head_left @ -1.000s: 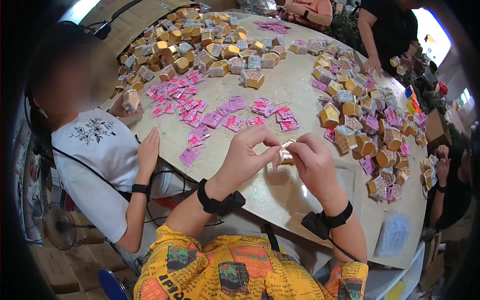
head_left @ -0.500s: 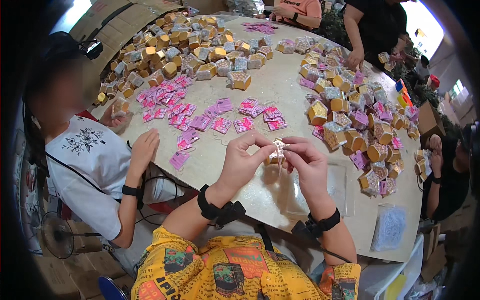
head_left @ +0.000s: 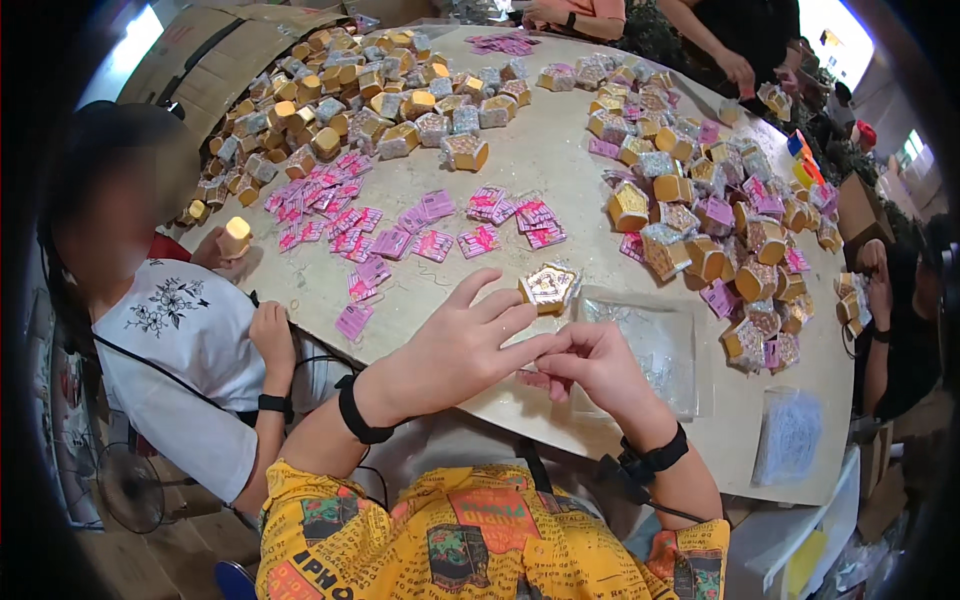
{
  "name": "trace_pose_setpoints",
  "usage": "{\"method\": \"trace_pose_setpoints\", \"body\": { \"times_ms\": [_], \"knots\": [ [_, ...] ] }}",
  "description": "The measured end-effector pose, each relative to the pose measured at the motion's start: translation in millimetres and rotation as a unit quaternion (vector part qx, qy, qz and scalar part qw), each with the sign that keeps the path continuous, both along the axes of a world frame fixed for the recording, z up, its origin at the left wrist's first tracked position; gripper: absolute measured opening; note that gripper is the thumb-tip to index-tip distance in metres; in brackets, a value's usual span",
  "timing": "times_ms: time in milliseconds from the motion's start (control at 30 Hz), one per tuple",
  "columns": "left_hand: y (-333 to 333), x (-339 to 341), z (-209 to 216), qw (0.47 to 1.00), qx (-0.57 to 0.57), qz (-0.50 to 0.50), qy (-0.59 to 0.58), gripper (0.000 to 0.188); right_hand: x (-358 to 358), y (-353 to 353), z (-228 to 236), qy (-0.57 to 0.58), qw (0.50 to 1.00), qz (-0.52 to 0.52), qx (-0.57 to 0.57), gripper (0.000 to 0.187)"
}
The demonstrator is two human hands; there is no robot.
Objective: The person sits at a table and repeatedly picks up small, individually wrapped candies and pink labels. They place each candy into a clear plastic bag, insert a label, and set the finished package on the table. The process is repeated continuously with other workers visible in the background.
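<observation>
A small house-shaped ornament point(head_left: 549, 288) with gold sides and a patterned white-and-gold face rests on the table just beyond my hands. My left hand point(head_left: 465, 345) is held back-up with its fingers spread, one of them reaching across to my right fingertips. Its thumb is hidden. Close by on the right, my right hand point(head_left: 592, 362) has thumb and forefinger pinched together; what they hold, if anything, is too small to make out. Beside that hand lies a shallow clear plastic tray point(head_left: 693, 372) with thin clear strands inside.
Pink printed cards point(head_left: 433, 245) spread across the table's middle left. Gold house ornaments are heaped at far left point(head_left: 330, 110) and on the right point(head_left: 705, 255). A clear bag of pale strands point(head_left: 788, 437) lies front right. At left a co-worker's hand holds an ornament point(head_left: 236, 238); others stand around the table.
The gold ornament was between my fingertips and now lies on the table. Both hands have drawn nearer to me, and my left fingers have spread. The left co-worker's ornament shows a different side.
</observation>
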State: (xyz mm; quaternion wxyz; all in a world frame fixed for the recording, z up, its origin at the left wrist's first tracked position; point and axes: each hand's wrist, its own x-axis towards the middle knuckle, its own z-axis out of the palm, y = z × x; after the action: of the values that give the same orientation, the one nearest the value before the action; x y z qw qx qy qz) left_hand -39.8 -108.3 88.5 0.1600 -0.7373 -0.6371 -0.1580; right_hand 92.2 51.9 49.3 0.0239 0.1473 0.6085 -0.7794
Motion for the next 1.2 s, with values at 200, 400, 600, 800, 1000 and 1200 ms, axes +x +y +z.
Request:
{"method": "trace_pose_setpoints", "body": {
  "times_ms": [200, 400, 600, 800, 1000, 1200],
  "knots": [
    [-1, 3, -1, 0.996, -0.02, -0.018, 0.085, 0.016, 4, -1, -6, -0.002, 0.999, -0.026, -0.029, 0.006],
    [8, -3, -13, 0.993, -0.047, -0.041, -0.097, 0.009, 12, -9, -4, 0.058, 0.982, -0.056, 0.173, 0.005],
    [27, -2, -28, 0.947, -0.008, -0.03, -0.318, 0.006, 19, -3, -6, 0.223, 0.833, -0.081, 0.501, 0.011],
    [48, -1, -33, 0.845, -0.108, 0.009, -0.524, 0.008, 26, 11, -11, 0.278, 0.661, -0.079, 0.692, 0.022],
    [65, -10, -36, 0.749, -0.239, -0.004, -0.618, 0.017, 32, 21, -15, 0.269, 0.615, -0.087, 0.736, 0.017],
    [82, -21, -54, 0.97, -0.109, 0.177, -0.128, 0.06, 30, 43, -20, 0.248, 0.661, -0.14, 0.694, 0.015]
  ]
}}
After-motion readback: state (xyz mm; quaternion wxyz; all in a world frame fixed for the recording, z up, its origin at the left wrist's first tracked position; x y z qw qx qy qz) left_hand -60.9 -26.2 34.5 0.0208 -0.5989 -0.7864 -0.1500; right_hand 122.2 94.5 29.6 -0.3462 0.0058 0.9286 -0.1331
